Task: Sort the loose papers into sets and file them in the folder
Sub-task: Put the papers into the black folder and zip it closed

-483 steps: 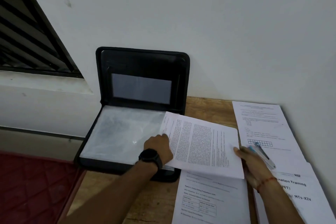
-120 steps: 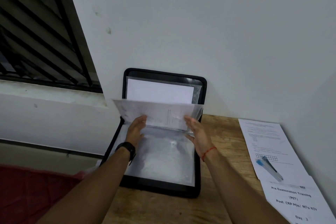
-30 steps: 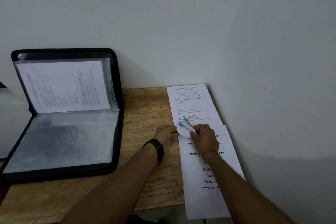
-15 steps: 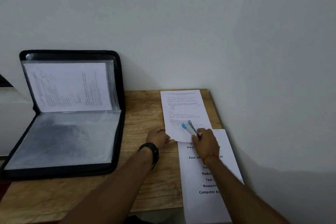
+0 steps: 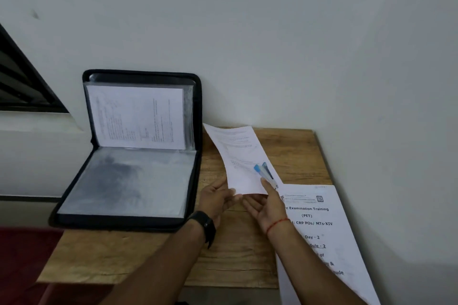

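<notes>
A black zip folder (image 5: 74,188) stands open against the wall, with a printed paper (image 5: 135,116) in the clear sleeve of its upright half. Between both hands I hold a printed paper set (image 5: 241,153) raised off the desk and tilted toward the folder. My left hand (image 5: 216,197) pinches its near left corner. My right hand (image 5: 269,202) grips its near right edge, and my thumb presses a blue and white stapler (image 5: 264,173) against the sheet. Another set titled "Examination Training" (image 5: 319,230) lies flat at the right.
The wooden desk (image 5: 238,250) meets white walls behind and at the right. Its front edge runs close below my forearms. A dark window grille (image 5: 17,82) is at the far left, and a red surface (image 5: 22,262) lies below the desk's left side.
The paper set with the stapler on it has been lifted off the desk and swung left toward the folder. Both hands now hold its near edge. The view has shifted left.
</notes>
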